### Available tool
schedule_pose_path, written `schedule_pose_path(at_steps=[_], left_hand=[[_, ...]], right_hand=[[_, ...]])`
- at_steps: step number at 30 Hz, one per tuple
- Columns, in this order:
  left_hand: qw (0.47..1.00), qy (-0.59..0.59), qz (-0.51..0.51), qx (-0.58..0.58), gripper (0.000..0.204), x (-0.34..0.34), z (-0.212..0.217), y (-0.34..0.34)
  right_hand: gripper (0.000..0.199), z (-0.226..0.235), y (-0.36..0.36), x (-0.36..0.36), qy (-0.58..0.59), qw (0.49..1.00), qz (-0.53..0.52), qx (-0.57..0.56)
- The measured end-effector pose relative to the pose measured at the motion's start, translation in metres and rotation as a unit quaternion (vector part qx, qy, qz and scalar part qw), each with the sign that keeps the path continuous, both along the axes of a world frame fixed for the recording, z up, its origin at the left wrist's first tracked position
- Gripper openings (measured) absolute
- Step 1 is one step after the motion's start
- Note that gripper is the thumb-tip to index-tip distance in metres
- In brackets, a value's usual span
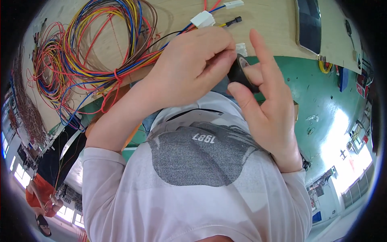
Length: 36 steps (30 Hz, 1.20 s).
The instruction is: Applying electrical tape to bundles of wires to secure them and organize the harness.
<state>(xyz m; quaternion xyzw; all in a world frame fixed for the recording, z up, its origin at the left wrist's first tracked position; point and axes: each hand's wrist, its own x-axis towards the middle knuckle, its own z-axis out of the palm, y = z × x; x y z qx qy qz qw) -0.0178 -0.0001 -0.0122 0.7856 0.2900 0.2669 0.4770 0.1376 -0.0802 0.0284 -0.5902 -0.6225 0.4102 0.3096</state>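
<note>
My right hand [271, 90] holds a black tape roll [241, 73], with a finger through its ring and the thumb along its edge. Against the roll's left side, my left hand [197, 62] is closed in a pinch; what its fingertips grip is hidden. Just beyond the left hand, a white connector [202, 19] and a black connector [234, 21] end a bundle of coloured wires. A second white connector [234, 4] lies farther back. Partly behind the fingers is a small white ridged piece [241, 49].
A large coil of wires [72, 52] and a smaller wire bundle [50, 74] lie on the table [270, 18] at left. A dark-screened flat device [309, 26] is at the back right. Green floor [314, 92] shows on the right. Another person [42, 193] in orange-red is at lower left.
</note>
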Motion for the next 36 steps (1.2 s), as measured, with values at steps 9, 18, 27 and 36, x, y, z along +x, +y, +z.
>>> schedule_pose_path(at_steps=[9,18,27,36], left_hand=[[0.997,-0.010,0.016,0.076,0.004,-0.001,-0.008,0.003],[0.999,-0.009,0.034,0.038,0.004,0.009,0.022,0.007],[0.918,-0.261,-0.015,0.299,0.008,0.014,-0.019,0.019],[0.998,0.064,0.025,0.000,0.007,0.010,0.028,0.009]], right_hand=[[0.017,-0.009,-0.006,-0.004,0.249,0.899,-0.160,-0.322],[0.016,-0.037,-0.004,-0.021,0.288,0.901,-0.237,-0.220],[0.017,-0.037,-0.003,-0.021,0.302,0.900,-0.228,-0.215],[0.018,-0.039,-0.003,-0.022,0.311,0.896,-0.240,-0.208]])
